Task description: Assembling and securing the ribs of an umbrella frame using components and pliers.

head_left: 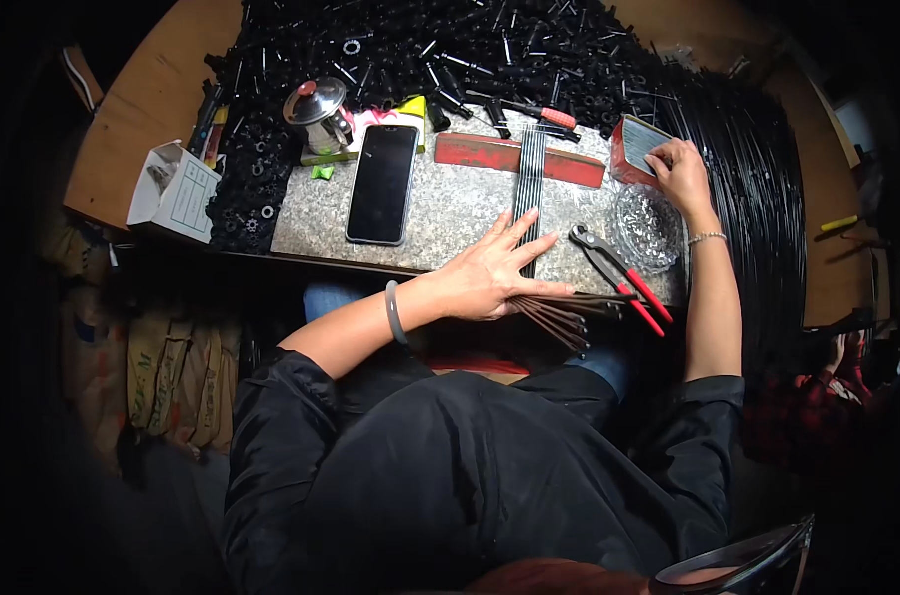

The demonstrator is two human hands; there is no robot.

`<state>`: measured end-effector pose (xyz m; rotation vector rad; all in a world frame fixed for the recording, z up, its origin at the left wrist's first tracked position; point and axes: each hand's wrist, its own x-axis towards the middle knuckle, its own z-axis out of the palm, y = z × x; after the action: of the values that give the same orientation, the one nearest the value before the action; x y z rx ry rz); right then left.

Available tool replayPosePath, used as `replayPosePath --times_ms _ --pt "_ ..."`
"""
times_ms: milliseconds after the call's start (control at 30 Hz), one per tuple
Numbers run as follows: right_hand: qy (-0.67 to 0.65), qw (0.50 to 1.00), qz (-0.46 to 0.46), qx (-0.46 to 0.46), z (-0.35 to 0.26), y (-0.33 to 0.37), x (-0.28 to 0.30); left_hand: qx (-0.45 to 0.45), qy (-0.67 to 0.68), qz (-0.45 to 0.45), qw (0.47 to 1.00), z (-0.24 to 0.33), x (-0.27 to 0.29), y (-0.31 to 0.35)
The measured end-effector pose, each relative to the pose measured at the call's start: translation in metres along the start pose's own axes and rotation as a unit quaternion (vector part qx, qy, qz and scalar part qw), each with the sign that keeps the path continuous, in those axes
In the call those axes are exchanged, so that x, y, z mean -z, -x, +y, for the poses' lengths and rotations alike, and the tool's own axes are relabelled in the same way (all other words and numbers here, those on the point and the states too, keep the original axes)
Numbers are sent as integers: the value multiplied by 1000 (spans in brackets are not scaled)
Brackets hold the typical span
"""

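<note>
rods (526,188) lie under left hand (489,273); right hand (680,171) touches box (633,144).

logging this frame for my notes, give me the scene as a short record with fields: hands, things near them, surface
left hand: left hand lies flat, fingers spread, on a bundle of thin dark metal rods
right hand: right hand rests on a small red cardboard box
near the hands: red-handled metal pliers; clear cut-glass dish
surface: speckled grey stone slab
also on the slab: black smartphone, face up; long red flat bar
behind: heap of small black parts
</note>
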<state>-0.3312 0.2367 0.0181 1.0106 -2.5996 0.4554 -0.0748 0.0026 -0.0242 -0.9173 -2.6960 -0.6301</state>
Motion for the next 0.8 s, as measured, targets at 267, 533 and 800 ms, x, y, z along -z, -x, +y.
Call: replayPosePath --times_ms 267,533,800 --pt "35 999 11 -38 -3 5 5 -10 192 84 978 40 55 -22" --pt "60 994 88 -14 -8 8 8 -4 319 84 944 65 94 -32" --pt "-279 941 190 -8 -105 56 100 2 196 102 975 76 108 -28"
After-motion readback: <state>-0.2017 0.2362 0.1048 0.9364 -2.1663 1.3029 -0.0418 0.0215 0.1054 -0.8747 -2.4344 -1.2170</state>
